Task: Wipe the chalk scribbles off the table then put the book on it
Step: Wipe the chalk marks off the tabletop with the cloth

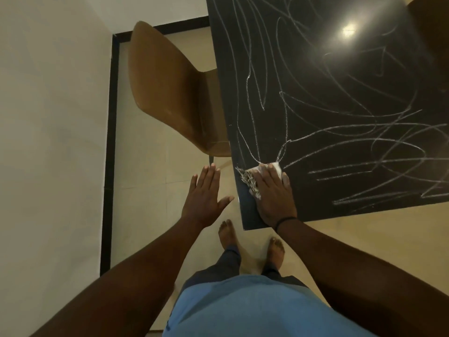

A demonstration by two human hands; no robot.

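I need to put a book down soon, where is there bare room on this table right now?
Nothing stands on the black table; only the right hand presses a cloth at its near-left corner. Everything beyond, up to the light glare, is free of objects but covered in chalk scribbles. The left hand hovers over the floor.

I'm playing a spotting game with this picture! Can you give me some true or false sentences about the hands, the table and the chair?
1. The right hand presses a white cloth flat on the black table. True.
2. The left hand holds a book. False: it is open over the floor and holds nothing; no book is in view.
3. The chalk scribbles are all wiped away. False: they cover most of the tabletop.
4. A brown chair stands at the table's left side. True.
5. The person wears shoes. False: the feet are bare.
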